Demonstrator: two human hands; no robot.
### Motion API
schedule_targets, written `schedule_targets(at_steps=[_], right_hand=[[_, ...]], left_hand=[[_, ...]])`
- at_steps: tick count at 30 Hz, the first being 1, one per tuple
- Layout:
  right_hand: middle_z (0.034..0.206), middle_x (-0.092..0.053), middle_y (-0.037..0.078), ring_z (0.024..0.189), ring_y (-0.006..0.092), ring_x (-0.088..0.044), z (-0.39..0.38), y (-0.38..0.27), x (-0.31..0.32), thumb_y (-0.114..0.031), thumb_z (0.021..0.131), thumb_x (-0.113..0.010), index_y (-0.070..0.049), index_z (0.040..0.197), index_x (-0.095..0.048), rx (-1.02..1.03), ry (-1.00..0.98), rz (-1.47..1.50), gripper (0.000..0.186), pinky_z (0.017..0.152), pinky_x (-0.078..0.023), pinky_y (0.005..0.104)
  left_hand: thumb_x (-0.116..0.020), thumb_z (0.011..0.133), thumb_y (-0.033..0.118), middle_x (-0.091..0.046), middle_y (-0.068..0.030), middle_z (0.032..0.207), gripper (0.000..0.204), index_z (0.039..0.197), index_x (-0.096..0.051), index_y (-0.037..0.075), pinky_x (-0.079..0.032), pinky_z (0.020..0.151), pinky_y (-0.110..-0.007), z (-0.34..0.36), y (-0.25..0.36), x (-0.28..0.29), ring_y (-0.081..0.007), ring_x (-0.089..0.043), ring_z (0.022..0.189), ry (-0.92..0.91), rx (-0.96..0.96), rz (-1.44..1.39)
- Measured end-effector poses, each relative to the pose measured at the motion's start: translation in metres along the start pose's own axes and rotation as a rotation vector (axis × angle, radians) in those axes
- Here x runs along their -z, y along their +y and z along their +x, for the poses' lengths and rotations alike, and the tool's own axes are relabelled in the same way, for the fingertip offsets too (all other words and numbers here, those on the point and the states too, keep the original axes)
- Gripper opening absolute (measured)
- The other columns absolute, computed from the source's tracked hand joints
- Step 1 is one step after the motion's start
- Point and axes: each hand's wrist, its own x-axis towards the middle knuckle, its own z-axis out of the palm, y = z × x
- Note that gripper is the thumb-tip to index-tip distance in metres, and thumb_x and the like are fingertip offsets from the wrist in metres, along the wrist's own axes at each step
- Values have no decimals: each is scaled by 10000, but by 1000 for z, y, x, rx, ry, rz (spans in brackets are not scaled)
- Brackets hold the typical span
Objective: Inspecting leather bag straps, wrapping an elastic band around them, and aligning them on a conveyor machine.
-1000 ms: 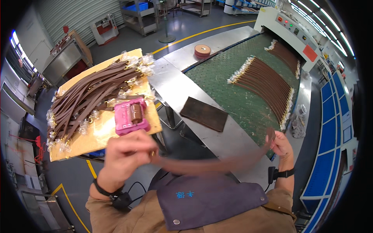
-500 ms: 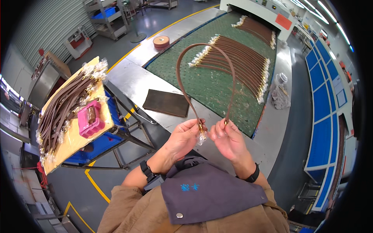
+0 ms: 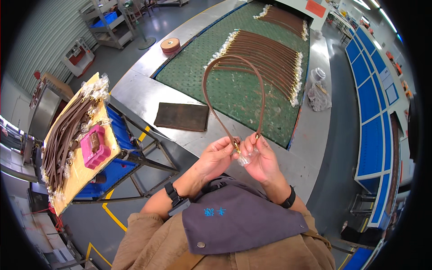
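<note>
Beyond the apron [image 3: 243, 225], left hand [image 3: 213, 158] and right hand [image 3: 261, 163] pinch a strap [image 3: 235, 57] — looped, brown.

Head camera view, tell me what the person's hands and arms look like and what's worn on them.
The left hand and right hand are gloveless. The left wrist wears a black strap with a dark grey, boxy device; the right wrist, a black band. Wrinkled brown sleeves leave the forearms bare.
</note>
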Motion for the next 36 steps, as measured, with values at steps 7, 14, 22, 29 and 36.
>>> schedule_targets(at_steps=[7,14,22,29,36], right_hand=[[791,-505,14,757,152,-486,0,1,4,-277,1041,-502,-88,973,-537,70,15,54,204,723,-420,331],[735,-454,-23,689,120,-418,-6,-16,-2,-268,1055,-474,-99,934,-533,205,74,47,216,685,-385,302],[736,-447,-32,680,109,-421,-11,-20,-21,-288,1061,-461,-101,946,-528,248,141,69,230,691,-393,302],[745,-453,-33,680,105,-429,-12,-22,-38,-281,1064,-455,-99,917,-490,241,158,117,236,695,-402,303],[750,-456,-29,698,111,-433,-10,-17,-46,-281,1065,-452,-93,930,-495,211,125,106,236,701,-406,310]], left_hand=[[-628,987,181,-672,-10,1123,259,1214,-644,58,-451,950,-312,9,3,-1,-138,-618,1038,-41,43,28],[-604,894,31,-641,-76,1066,323,1215,-640,33,-495,845,-375,18,71,115,-247,-604,1002,476,-449,1939],[-545,848,117,-582,-79,1235,425,1263,-630,80,-436,836,-416,-13,47,163,-256,-545,1058,438,-224,2712],[-670,753,-33,-599,-113,1169,346,1074,-719,86,-473,832,-406,-5,65,21,-300,-593,1014,87,-611,2034],[-672,643,-57,-521,-43,1137,561,1158,-736,154,-453,762,-344,-12,57,-54,-217,-524,984,-119,-1177,2047]])
